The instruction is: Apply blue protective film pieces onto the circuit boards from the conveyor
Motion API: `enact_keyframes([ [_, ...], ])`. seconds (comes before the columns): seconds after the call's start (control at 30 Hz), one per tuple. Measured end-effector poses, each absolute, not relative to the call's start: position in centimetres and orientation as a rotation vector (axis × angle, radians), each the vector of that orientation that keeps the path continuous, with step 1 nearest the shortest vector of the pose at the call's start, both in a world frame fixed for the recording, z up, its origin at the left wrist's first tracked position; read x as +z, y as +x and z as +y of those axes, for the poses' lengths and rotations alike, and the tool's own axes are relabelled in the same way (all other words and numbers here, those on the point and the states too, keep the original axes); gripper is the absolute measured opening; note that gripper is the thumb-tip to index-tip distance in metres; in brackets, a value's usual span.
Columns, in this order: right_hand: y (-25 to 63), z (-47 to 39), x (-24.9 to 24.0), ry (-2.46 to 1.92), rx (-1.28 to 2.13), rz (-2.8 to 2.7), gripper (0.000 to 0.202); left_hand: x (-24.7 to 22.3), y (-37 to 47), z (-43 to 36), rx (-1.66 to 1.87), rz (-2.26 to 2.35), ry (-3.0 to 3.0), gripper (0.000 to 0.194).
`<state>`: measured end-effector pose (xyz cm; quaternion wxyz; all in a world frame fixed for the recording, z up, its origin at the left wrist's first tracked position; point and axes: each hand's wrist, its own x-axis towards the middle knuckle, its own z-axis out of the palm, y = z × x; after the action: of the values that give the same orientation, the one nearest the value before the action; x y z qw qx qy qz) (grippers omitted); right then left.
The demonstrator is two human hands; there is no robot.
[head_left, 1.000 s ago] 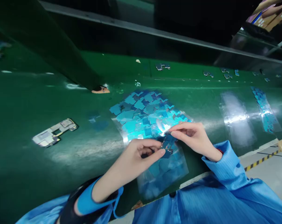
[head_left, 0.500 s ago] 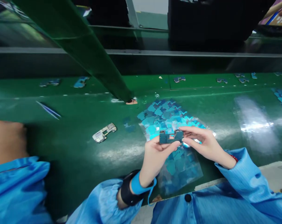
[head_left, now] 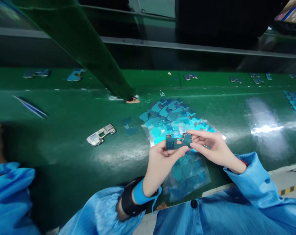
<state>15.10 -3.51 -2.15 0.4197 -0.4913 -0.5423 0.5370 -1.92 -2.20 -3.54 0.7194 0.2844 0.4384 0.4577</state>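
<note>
Between my two hands is a small dark circuit board (head_left: pixel 178 143) with a notch in its upper edge. My left hand (head_left: pixel 162 163) grips its left part and lower edge, thumb along the bottom. My right hand (head_left: pixel 210 147) pinches the board's right end between thumb and fingers. Beneath both hands lies a clear sheet (head_left: pixel 171 122) covered with blue-teal cut film pieces, shining in the light. Another circuit board (head_left: pixel 101 134), with silvery shields, rests on the green bench (head_left: pixel 71 163) left of my hands.
Tweezers (head_left: pixel 30 107) lie at the left. A green post (head_left: pixel 96 55) slants down to the bench. More boards (head_left: pixel 75 75) line the back ledge. A clear sheet (head_left: pixel 267 130) lies to the right. A co-worker's sleeve (head_left: pixel 10 195) shows at the left edge.
The view has shifted slightly, and most bench things sit further left or higher in the picture. The co-worker's arm is further left. Both my hands keep their hold on the board.
</note>
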Motion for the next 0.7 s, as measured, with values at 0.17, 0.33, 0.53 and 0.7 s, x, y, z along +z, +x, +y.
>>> enact_keyframes([
  [0.17, 15.11, -3.59, -2.4, -1.163, 1.356, -1.395, 0.046, -3.58, -1.93, -2.16, 1.012, 1.001, 0.64, 0.021],
  [0.33, 15.1, -3.65, -2.44, -1.156, 1.277, -1.515, 0.053, -3.52, -1.91, -2.13, 1.001, 1.022, 0.673, 0.022],
  [0.53, 15.24, -3.31, -2.34, -1.199, 1.082, -1.664, 0.046, -3.46, -2.01, -2.16, 0.943, 1.089, 0.701, 0.027],
  [0.7, 15.16, -3.47, -2.22, -1.237, 0.866, -1.803, 0.041, -3.71, -1.93, -2.01, 0.924, 1.06, 0.707, 0.028],
])
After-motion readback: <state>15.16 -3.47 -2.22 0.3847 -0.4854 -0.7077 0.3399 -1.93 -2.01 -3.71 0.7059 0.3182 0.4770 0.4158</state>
